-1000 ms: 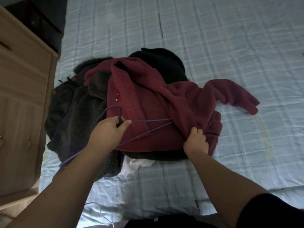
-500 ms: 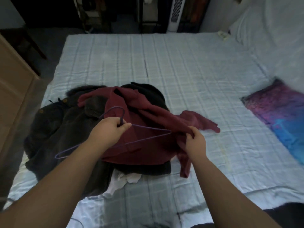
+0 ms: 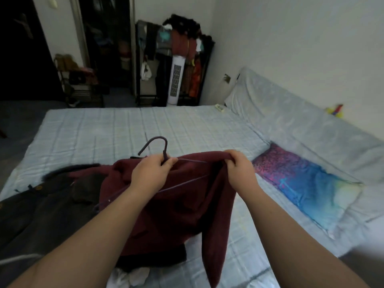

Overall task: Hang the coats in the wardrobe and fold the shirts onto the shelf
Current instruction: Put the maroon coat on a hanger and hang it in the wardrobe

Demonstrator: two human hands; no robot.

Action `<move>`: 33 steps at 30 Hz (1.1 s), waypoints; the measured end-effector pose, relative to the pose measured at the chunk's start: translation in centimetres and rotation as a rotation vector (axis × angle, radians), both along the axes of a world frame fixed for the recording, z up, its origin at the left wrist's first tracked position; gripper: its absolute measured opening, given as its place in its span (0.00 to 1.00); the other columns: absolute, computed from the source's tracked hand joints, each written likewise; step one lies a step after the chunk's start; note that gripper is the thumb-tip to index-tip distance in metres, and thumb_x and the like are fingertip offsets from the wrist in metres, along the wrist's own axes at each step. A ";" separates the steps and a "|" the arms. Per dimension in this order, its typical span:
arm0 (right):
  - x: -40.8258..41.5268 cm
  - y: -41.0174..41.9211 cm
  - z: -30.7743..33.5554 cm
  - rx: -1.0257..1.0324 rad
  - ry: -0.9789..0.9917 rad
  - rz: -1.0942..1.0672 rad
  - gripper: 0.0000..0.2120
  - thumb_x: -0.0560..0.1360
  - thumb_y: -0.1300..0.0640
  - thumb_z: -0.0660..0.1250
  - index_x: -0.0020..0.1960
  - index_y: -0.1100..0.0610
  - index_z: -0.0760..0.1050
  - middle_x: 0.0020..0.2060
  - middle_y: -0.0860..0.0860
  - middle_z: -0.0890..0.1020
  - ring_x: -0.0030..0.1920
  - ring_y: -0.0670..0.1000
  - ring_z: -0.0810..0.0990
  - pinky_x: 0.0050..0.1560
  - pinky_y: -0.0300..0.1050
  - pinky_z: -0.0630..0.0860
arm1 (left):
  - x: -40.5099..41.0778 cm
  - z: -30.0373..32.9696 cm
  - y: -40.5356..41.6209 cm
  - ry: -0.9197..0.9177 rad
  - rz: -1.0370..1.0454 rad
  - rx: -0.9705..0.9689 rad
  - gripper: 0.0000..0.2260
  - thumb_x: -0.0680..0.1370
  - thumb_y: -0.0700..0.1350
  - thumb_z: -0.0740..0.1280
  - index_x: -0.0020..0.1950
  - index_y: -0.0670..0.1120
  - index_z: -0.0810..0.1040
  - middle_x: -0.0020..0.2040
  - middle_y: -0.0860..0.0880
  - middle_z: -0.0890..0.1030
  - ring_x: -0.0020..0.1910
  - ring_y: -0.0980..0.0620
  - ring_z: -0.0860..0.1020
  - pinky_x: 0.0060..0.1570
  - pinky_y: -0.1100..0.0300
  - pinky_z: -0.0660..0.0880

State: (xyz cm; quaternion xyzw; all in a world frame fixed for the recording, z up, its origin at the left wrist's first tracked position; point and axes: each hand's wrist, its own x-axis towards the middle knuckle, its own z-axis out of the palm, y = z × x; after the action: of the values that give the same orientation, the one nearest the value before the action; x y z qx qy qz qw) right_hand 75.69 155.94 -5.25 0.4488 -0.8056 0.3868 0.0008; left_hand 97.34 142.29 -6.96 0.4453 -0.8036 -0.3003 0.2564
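A dark red fleece coat (image 3: pixel 178 213) hangs lifted above the bed. My left hand (image 3: pixel 151 173) grips the neck of a purple wire hanger (image 3: pixel 164 146), whose hook points up and whose bar crosses the front of the coat. My right hand (image 3: pixel 239 165) pinches the coat's upper edge at the hanger's right end. One sleeve dangles down by my right forearm. Under and left of the coat lies a dark grey coat (image 3: pixel 41 204) with a furry collar, and a white garment (image 3: pixel 135 277) peeks out at the bottom.
The pale checked bed (image 3: pixel 124 129) stretches ahead. A colourful purple and blue pillow (image 3: pixel 307 183) lies to the right against a covered bolster (image 3: pixel 301 119). Beyond the bed stand a clothes rack (image 3: pixel 178 50), a white tower fan (image 3: pixel 175 80) and a dark wardrobe opening (image 3: pixel 106 42).
Both hands have raised the red coat and the hanger up off the pile. My view has tilted up, showing the room's far side.
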 end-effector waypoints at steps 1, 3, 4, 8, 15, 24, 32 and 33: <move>-0.2 0.1 1.4 -0.017 0.018 0.011 0.10 0.77 0.62 0.64 0.56 0.55 0.80 0.51 0.51 0.83 0.54 0.51 0.78 0.52 0.38 0.66 | -0.6 0.8 0.3 0.031 0.019 0.001 0.13 0.78 0.62 0.62 0.46 0.56 0.80 0.45 0.54 0.83 0.49 0.49 0.80 0.46 0.54 0.72; -0.6 0.1 4.2 -0.042 0.060 0.042 0.09 0.78 0.61 0.65 0.55 0.55 0.80 0.50 0.50 0.82 0.52 0.49 0.77 0.51 0.37 0.65 | -2.1 2.5 0.6 0.106 0.020 -0.002 0.13 0.78 0.62 0.61 0.44 0.56 0.79 0.43 0.52 0.83 0.48 0.48 0.80 0.45 0.53 0.74; -0.7 0.3 5.5 -0.043 0.087 0.055 0.08 0.78 0.60 0.65 0.55 0.55 0.80 0.49 0.49 0.81 0.51 0.48 0.76 0.50 0.37 0.64 | -2.9 3.4 0.8 0.137 0.011 -0.001 0.13 0.78 0.62 0.61 0.43 0.55 0.78 0.42 0.53 0.82 0.46 0.48 0.80 0.46 0.52 0.75; -1.1 0.8 8.3 -0.105 0.103 0.112 0.09 0.77 0.56 0.68 0.56 0.51 0.81 0.49 0.44 0.80 0.51 0.44 0.75 0.51 0.36 0.65 | -6.3 7.0 1.7 0.263 -0.001 0.041 0.14 0.79 0.62 0.61 0.42 0.55 0.78 0.37 0.56 0.81 0.42 0.54 0.79 0.44 0.52 0.76; -2.6 1.2 8.2 -0.092 0.243 0.176 0.15 0.78 0.51 0.66 0.64 0.50 0.77 0.55 0.44 0.78 0.57 0.44 0.75 0.59 0.38 0.70 | -11.9 9.0 3.4 0.385 0.064 0.098 0.15 0.79 0.60 0.63 0.41 0.52 0.79 0.38 0.55 0.81 0.41 0.55 0.79 0.48 0.48 0.78; -9.9 -0.3 11.1 -0.232 0.679 0.137 0.11 0.74 0.51 0.69 0.38 0.50 0.67 0.39 0.47 0.69 0.42 0.51 0.68 0.45 0.50 0.69 | -13.8 9.4 2.9 0.325 0.065 0.035 0.12 0.79 0.61 0.62 0.43 0.56 0.79 0.41 0.58 0.82 0.43 0.56 0.79 0.46 0.52 0.77; -14.6 -2.2 11.2 0.579 0.486 0.411 0.15 0.81 0.41 0.57 0.60 0.49 0.72 0.56 0.51 0.80 0.54 0.54 0.78 0.49 0.47 0.70 | -16.1 6.7 2.5 0.354 0.091 0.131 0.16 0.79 0.60 0.63 0.40 0.51 0.79 0.41 0.50 0.83 0.44 0.52 0.81 0.48 0.49 0.78; -14.6 -2.1 11.0 0.556 0.507 0.416 0.14 0.80 0.41 0.59 0.59 0.49 0.71 0.53 0.50 0.80 0.52 0.54 0.78 0.47 0.47 0.69 | -16.4 6.7 2.3 0.354 0.081 0.137 0.16 0.79 0.60 0.63 0.41 0.51 0.79 0.42 0.51 0.83 0.45 0.53 0.80 0.50 0.49 0.78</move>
State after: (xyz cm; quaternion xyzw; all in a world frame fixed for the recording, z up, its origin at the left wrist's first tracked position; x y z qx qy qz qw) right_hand 61.13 153.84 5.79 0.6657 -0.7458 0.0245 -0.0003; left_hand 80.98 144.62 -0.27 0.4338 -0.7049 -0.4176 0.3749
